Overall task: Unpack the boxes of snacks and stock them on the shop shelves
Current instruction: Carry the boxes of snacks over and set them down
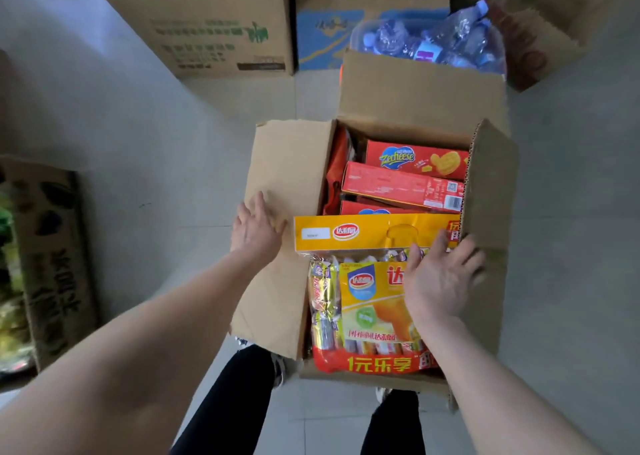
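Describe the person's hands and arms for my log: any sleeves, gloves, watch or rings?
Both hands are bare: no gloves, and no rings show on the left hand or the right hand. The left forearm and right forearm are uncovered up to the frame edge, with no sleeve, watch or bracelet in view. Below, the legs wear black trousers.

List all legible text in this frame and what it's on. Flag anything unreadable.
"Zecheese": red snack box in the open carton.
"1元乐享": red band at the bottom of the yellow snack bag.
"达利园": oval logo on the bag's yellow header card.
Too blurred: green print on the far cardboard box, fine print on the second red box, black characters on the left carton.
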A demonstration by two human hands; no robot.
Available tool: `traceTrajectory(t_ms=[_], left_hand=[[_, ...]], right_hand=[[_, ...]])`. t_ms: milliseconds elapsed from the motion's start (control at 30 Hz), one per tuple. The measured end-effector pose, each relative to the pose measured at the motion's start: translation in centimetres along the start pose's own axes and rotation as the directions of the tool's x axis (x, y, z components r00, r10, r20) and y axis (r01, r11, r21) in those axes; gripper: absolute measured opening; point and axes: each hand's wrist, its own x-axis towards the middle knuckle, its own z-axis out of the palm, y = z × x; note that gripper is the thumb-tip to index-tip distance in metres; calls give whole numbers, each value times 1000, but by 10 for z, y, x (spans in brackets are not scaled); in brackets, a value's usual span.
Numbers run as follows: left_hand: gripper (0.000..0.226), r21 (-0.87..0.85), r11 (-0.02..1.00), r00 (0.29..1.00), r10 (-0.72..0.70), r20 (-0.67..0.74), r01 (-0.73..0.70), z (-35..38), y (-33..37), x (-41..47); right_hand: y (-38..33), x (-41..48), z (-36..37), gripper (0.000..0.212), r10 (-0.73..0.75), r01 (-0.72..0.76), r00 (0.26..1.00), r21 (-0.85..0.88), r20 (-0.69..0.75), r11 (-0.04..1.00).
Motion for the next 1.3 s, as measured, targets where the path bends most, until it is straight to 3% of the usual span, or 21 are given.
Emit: traceTrajectory(t_ms=[167,300,400,500,600,667,900,1133,1300], left_hand=[[86,-182,963,977,-177,119,197,5,-5,23],[78,-119,966,972,-233,-28,228,-31,-15,2],[75,-62,990,981,-136,-138,128,-62,-10,-35],[77,-53,997,982,51,-181,-61,-86,16,-82],[76,16,965,958,260,-118,-260,-95,62,-127],[68,106,945,945,318,-72,-309,-88,95,-144],[71,535,797,953,298,58,-282,-63,133,-138],[59,589,779,973,219,70,-217,-72,134,-147],[54,638,720,955,280,93,-273,-91,138,-187]], right_hand=[[6,1,9,51,-27,25,996,-21,-81,999],[10,2,-10,50,-50,50,999,3,1,999],[17,14,-41,43,-56,48,994,77,97,996],[34,27,-72,41,-77,62,984,91,164,994],[57,35,-92,43,-105,93,966,61,236,994],[74,39,-103,44,-126,113,953,62,275,992],[109,54,-106,51,-200,210,910,11,363,978],[154,57,-132,69,-110,85,931,86,349,993],[182,19,-163,76,-105,61,928,133,356,989]])
